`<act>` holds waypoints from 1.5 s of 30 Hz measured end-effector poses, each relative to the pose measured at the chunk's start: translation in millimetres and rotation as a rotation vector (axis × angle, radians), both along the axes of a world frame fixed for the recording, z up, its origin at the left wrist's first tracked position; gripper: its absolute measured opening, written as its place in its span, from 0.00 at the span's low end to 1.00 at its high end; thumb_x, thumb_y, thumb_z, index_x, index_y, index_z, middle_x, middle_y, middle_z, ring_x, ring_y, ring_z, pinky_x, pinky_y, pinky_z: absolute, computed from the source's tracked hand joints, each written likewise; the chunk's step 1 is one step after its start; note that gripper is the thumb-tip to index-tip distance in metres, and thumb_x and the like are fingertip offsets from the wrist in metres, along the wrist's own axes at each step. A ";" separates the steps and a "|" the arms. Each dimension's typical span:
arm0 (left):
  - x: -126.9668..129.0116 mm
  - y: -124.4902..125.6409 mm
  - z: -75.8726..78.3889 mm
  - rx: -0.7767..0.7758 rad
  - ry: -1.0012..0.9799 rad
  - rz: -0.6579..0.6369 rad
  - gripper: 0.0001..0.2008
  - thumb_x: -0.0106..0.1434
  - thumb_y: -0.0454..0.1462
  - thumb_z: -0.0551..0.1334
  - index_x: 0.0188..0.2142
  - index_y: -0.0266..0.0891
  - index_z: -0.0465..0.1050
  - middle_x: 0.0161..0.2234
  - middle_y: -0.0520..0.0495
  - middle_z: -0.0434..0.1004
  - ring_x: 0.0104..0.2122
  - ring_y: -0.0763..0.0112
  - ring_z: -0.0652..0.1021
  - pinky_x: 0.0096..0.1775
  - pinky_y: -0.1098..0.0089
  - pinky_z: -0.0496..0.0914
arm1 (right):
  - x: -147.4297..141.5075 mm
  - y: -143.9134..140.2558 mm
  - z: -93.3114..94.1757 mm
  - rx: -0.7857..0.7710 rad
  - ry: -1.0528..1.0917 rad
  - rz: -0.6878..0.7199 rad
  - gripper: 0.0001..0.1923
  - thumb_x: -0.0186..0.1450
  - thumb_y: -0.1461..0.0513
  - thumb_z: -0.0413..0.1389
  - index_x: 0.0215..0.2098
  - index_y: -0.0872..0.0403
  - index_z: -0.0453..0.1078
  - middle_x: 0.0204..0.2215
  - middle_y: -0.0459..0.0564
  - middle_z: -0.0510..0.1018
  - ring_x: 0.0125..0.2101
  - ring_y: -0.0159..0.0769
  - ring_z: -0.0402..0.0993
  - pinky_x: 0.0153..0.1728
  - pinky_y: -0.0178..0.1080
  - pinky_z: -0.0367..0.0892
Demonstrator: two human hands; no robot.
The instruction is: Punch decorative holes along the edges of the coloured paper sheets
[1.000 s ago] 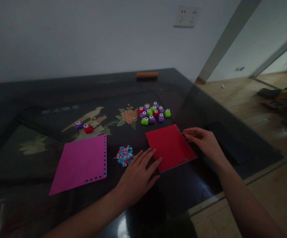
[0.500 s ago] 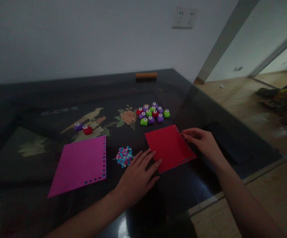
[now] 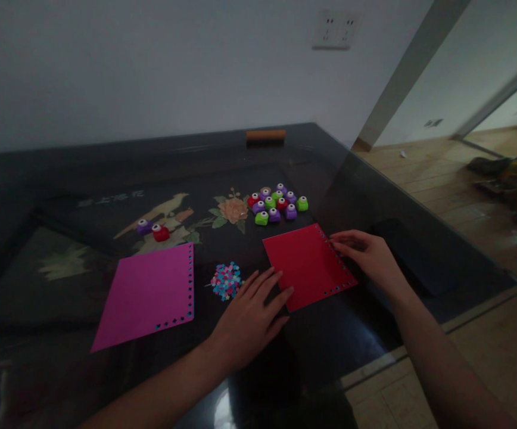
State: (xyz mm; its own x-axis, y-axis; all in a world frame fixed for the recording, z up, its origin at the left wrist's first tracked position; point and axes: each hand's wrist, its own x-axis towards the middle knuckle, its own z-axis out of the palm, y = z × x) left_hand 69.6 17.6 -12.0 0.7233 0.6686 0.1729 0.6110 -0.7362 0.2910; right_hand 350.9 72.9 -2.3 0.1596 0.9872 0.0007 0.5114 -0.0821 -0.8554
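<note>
A red paper square (image 3: 305, 266) with punched holes along two edges lies flat on the dark glass table (image 3: 62, 179). My left hand (image 3: 249, 322) rests palm down, fingers spread, with its fingertips at the sheet's near left edge. My right hand (image 3: 370, 256) lies at the sheet's right edge, fingertips touching the punched border. A pink paper square (image 3: 146, 295) with holes along its right and near edges lies to the left. Between the two sheets sits a small heap of coloured paper bits (image 3: 226, 280).
A cluster of small red, purple and green craft punches (image 3: 276, 205) stands behind the red sheet. Two more punches (image 3: 152, 230), purple and red, sit farther left. An orange bar (image 3: 265, 135) lies at the table's far edge. The table's edge and wooden floor (image 3: 464, 196) are on the right.
</note>
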 end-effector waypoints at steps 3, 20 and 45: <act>0.0 -0.2 -0.1 -0.003 0.000 -0.006 0.22 0.63 0.38 0.57 0.57 0.43 0.60 0.60 0.39 0.59 0.60 0.57 0.60 0.56 0.50 0.60 | 1.6 -0.1 -1.2 0.005 -0.008 0.013 0.14 0.53 0.56 0.60 0.36 0.55 0.75 0.32 0.53 0.79 0.33 0.41 0.75 0.35 0.43 0.70; -1.6 -0.9 6.8 0.059 -0.085 0.004 0.17 0.64 0.31 0.53 0.52 0.42 0.65 0.56 0.42 0.66 0.57 0.62 0.65 0.57 0.54 0.61 | 7.0 1.0 -3.5 0.022 -0.075 -0.002 0.15 0.54 0.55 0.59 0.36 0.54 0.74 0.32 0.52 0.79 0.31 0.41 0.75 0.34 0.42 0.70; -234.4 55.5 12.1 0.105 -0.220 0.881 0.16 0.63 0.42 0.50 0.43 0.39 0.70 0.41 0.44 0.77 0.41 0.60 0.77 0.45 0.60 0.70 | 18.4 7.8 -8.3 0.064 -0.180 -0.043 0.19 0.51 0.48 0.57 0.33 0.51 0.75 0.29 0.51 0.80 0.28 0.45 0.77 0.31 0.45 0.70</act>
State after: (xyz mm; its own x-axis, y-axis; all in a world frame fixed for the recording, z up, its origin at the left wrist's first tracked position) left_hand -164.8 73.1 0.1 -0.0978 0.9361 0.3378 0.9033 -0.0590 0.4250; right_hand 369.3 80.7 -10.6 0.1936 0.9764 0.0960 0.6540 -0.0555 -0.7544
